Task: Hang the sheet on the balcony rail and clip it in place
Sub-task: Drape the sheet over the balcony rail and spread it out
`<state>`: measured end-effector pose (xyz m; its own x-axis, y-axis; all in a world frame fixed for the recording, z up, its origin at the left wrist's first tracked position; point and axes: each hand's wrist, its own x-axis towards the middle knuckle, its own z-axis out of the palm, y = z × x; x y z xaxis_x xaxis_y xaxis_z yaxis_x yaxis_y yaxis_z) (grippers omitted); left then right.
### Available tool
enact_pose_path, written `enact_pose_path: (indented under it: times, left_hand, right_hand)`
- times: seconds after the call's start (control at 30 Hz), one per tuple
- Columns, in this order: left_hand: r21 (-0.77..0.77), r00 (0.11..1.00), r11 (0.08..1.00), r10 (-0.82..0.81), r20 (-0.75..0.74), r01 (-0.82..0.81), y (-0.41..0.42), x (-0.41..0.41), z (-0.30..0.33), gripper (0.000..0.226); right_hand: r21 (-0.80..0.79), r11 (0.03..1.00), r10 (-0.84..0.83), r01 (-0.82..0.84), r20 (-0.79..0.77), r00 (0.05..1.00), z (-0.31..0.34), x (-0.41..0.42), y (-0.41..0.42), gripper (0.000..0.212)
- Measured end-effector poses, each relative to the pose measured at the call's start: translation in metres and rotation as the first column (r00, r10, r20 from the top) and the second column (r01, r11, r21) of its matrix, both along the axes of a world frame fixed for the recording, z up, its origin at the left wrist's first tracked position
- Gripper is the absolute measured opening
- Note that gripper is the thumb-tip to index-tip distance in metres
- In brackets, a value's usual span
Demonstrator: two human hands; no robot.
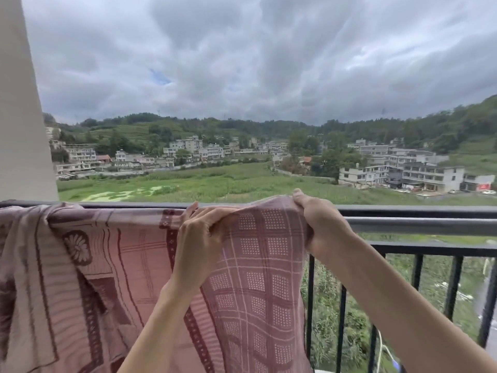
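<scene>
Hanging step: left hand (197, 238) and right hand (321, 222) both grip the sheet (255, 265), spreading it along the rail (416, 212); clipping comes next.

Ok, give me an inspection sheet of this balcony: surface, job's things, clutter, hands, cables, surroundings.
Surface: balcony rail, dark metal, bare to the right of the sheet.
Job's things: pink patterned sheet draped over the rail, its left part bunched; no clips seen.
Clutter: nothing seen.
Hands: left hand and right hand both grip the sheet's top edge at the rail.
Cables: nothing seen.
Surroundings: pale pillar at left; green field, buildings, wooded hills, overcast sky.
</scene>
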<state>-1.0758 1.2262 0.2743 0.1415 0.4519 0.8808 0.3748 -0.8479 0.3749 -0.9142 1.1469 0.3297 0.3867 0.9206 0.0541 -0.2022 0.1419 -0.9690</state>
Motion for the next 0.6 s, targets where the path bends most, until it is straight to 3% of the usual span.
enact_pose_path:
  times: [0.27, 0.43, 0.6]
  left_hand:
    - [-0.016, 0.994, 0.998, 0.066, 0.086, -0.064, 0.012, 0.008, 0.001, 0.017]
    - [0.051, 0.998, 0.998, -0.020, -0.058, 0.023, 0.004, 0.034, -0.003, 0.019]
    - [0.148, 0.991, 0.987, -0.036, -0.132, 0.056, -0.013, 0.075, -0.003, 0.025]
  right_hand:
    - [0.079, 0.996, 0.029, -0.039, 0.121, 0.992, 0.007, 0.002, 0.015, 0.030]
    - [0.140, 0.990, -0.023, 0.014, 0.066, 0.998, 0.008, 0.025, 0.003, 0.024]
    - [0.209, 0.976, -0.089, 0.063, 0.116, 0.989, 0.003, 0.058, -0.029, 0.023]
